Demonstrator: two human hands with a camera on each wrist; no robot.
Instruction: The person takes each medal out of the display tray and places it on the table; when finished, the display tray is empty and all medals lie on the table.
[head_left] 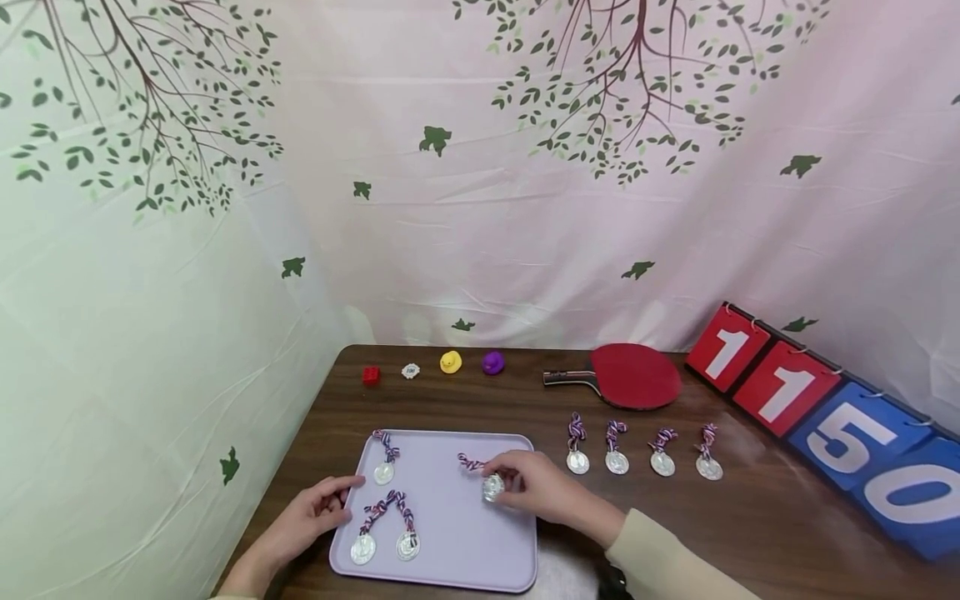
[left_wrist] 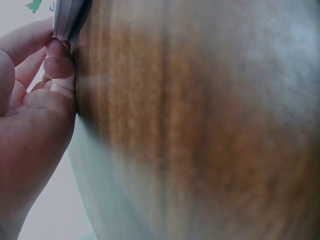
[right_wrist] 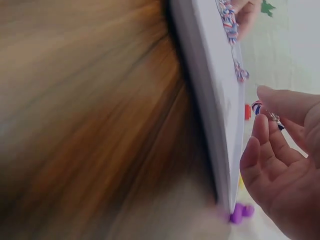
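Note:
In the head view my right hand (head_left: 542,487) pinches a silver medal (head_left: 492,487) over the right part of a lilac tray (head_left: 450,533). The medal's knotted red, white and blue ribbon (head_left: 471,462) trails to the left. The right wrist view shows my thumb and fingers (right_wrist: 281,167) around the medal's ring. My left hand (head_left: 311,517) holds the tray's left edge, with curled fingertips at the rim (left_wrist: 65,20) in the left wrist view. On the tray's left half lie three more medals: one near the back (head_left: 384,473), two nearer the front (head_left: 363,548).
Several medals (head_left: 617,462) lie in a row right of the tray. Behind stand a red brick (head_left: 371,376), a white token (head_left: 410,371), a yellow duck (head_left: 451,362), a purple duck (head_left: 492,362) and a red paddle (head_left: 636,377). A flip scoreboard (head_left: 817,417) lines the right side.

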